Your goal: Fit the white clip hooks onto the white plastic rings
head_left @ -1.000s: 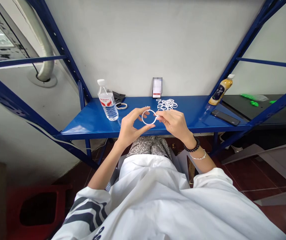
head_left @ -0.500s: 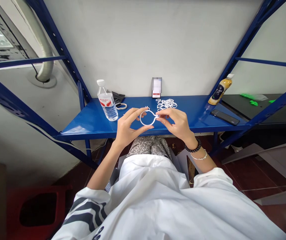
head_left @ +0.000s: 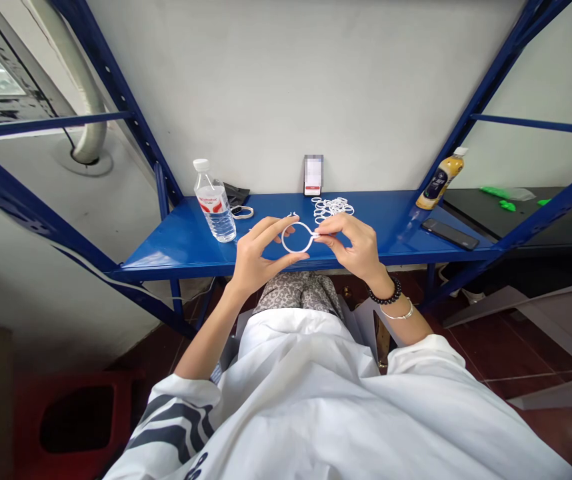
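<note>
Between my hands, above the front part of the blue table (head_left: 166,257), is a thin white plastic ring (head_left: 285,245). My left hand (head_left: 256,257) grips the ring's left side, fingers at the top and thumb along the bottom. At the ring's right end, the thumb and forefinger of my right hand (head_left: 353,243) pinch a small clasp or tab; the fingertips partly cover it. Just behind my right hand lies a pile of similar white rings (head_left: 333,207). Small white bits show past my left fingertips; I cannot tell what they are.
A clear water bottle (head_left: 216,213) stands left of my hands, beside a white loop (head_left: 243,213) and a black pouch (head_left: 236,193). A phone (head_left: 313,177) leans on the wall. To the right are a yellow drink bottle (head_left: 441,180) and a dark phone (head_left: 449,234).
At the clasp, the gap in the ring has closed up and the loop looks rounder. My right fingers have pressed closer together there. Both hands are almost in the same place.
</note>
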Demonstrator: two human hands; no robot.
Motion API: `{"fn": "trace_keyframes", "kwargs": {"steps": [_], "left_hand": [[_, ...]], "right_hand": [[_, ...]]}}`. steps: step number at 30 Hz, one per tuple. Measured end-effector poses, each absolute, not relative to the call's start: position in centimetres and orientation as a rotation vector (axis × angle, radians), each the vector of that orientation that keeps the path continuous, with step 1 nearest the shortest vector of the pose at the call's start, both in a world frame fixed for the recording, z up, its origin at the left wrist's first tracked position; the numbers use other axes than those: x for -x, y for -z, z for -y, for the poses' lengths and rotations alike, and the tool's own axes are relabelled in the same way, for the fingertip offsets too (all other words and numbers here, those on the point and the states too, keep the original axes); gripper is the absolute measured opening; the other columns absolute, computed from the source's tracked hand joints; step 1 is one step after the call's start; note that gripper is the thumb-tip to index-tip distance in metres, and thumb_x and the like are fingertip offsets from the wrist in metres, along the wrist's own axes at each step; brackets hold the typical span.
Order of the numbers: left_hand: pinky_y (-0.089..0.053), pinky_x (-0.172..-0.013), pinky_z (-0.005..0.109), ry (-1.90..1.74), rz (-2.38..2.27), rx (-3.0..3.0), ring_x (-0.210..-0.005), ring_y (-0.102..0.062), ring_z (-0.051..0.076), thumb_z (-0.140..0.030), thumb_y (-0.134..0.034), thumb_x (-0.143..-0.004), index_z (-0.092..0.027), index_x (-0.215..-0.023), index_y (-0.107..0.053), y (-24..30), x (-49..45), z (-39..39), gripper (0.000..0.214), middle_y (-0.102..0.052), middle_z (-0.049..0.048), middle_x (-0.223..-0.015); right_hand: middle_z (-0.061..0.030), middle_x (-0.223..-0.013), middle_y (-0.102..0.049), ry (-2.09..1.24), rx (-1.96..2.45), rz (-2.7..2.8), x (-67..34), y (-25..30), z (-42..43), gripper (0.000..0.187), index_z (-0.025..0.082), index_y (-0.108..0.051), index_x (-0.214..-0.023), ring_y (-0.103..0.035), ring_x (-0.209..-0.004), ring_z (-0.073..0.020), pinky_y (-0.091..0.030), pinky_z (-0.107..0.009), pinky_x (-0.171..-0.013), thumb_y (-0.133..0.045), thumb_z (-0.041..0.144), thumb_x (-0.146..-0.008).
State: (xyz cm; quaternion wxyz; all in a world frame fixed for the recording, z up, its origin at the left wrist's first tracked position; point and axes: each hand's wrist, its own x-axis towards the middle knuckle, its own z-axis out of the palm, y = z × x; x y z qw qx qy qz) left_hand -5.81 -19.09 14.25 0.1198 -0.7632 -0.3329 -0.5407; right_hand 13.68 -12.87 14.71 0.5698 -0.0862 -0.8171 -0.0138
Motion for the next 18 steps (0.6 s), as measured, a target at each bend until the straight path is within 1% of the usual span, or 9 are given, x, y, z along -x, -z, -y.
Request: {"fn": "trace_keyframes", "kwargs": {"steps": [5, 10, 15, 18], "left_hand": [[-0.055, -0.080, 0.031, 1.583, 0.995, 2.260, -0.080, -0.065, 0.015, -0.046, -0.072, -0.079, -0.020, -0.120, -0.062, -14.23, 5.77, 19.10, 0.049, -0.071, 0.0038, -0.091], [-0.054, -0.086, 0.033, 1.589, 0.985, 2.275, -0.079, -0.065, 0.015, -0.045, -0.073, -0.078, -0.019, -0.119, -0.063, -14.25, 5.74, 19.19, 0.049, -0.070, 0.0040, -0.090], [-0.054, -0.076, 0.030, 1.595, 1.017, 2.284, -0.078, -0.065, 0.016, -0.048, -0.073, -0.078, -0.019, -0.118, -0.063, -14.23, 5.72, 19.25, 0.051, -0.071, 0.0050, -0.090], [-0.054, -0.074, 0.029, 1.591, 1.039, 2.284, -0.077, -0.065, 0.016, -0.050, -0.072, -0.079, -0.019, -0.118, -0.063, -14.23, 5.69, 19.29, 0.050, -0.071, 0.0050, -0.090]], "right_hand": [[-0.0008, -0.078, -0.072, -0.056, 0.178, 1.896, -13.71, -14.55, 12.66, 0.007, 0.021, -0.065, -0.083, -0.069, -0.071, -0.0149, -0.056, -0.029, -0.065, -0.067, 0.025, -0.088], [-0.0004, -0.076, -0.072, -0.099, 0.151, 1.878, -13.69, -14.61, 12.75, 0.007, 0.022, -0.066, -0.081, -0.070, -0.072, -0.0153, -0.057, -0.029, -0.067, -0.068, 0.024, -0.087], [-0.0007, -0.075, -0.072, -0.146, 0.163, 1.874, -13.64, -14.56, 12.81, 0.011, 0.022, -0.065, -0.079, -0.070, -0.071, -0.0156, -0.057, -0.029, -0.066, -0.067, 0.027, -0.088], [-0.0009, -0.074, -0.072, -0.172, 0.205, 1.884, -13.63, -14.45, 12.76, 0.016, 0.022, -0.064, -0.076, -0.070, -0.070, -0.0155, -0.057, -0.029, -0.065, -0.066, 0.032, -0.089]]}}
